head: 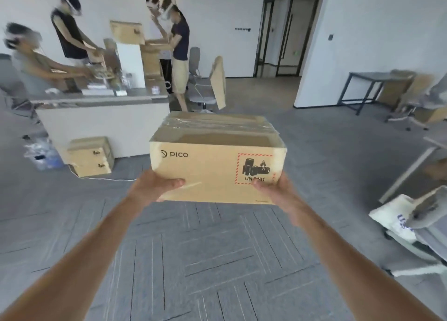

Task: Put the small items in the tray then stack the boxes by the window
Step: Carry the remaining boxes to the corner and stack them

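Left hand (154, 185): clamped on the box's lower left corner, thumb laid across the front face.
Right hand (278, 190): gripping the lower right corner, thumb over the hazard label.
Cardboard box (215, 161): held up centre frame above the carpet, long axis running 9 to 3 o'clock, PICO face towards the wearer, taped top up.
Stacked boxes (90, 156): on the floor at 9 o'clock, against the white counter (101, 129).

We hold a taped cardboard box (216, 161) off the grey carpet (217, 260), left hand (156, 185) at its seven o'clock corner, right hand (278, 191) at five o'clock.
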Motion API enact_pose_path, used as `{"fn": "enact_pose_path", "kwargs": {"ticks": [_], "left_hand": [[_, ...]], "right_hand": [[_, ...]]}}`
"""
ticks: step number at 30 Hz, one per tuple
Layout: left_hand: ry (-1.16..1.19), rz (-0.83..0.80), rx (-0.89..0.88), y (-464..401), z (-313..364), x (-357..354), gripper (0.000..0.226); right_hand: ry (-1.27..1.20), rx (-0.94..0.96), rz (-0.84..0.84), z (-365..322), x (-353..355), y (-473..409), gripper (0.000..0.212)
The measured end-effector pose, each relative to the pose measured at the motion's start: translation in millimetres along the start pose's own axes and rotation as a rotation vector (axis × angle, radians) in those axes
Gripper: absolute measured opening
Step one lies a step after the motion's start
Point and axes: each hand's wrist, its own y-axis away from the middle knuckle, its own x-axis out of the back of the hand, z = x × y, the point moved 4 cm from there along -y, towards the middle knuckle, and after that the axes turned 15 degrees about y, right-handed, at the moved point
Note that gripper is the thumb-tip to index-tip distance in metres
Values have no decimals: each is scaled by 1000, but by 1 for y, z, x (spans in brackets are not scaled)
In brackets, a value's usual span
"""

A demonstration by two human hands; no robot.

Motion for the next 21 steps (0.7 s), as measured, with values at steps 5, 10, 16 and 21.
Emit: {"fn": "enact_pose_path", "kwargs": {"ticks": [5,10,16,21], "left_hand": [[22,32,-181,46,131,53,54],[41,168,-213,126,217,109,61],[34,377,-289,261,290,168,46],[-1,609,-337,397,321,223,38]], "right_hand": [[22,146,51,-117,47,24,58],[7,321,-24,-221,81,78,55],[-50,526,-90,-318,89,151,64],[-104,706,-233,-386,54,222,64]]}}
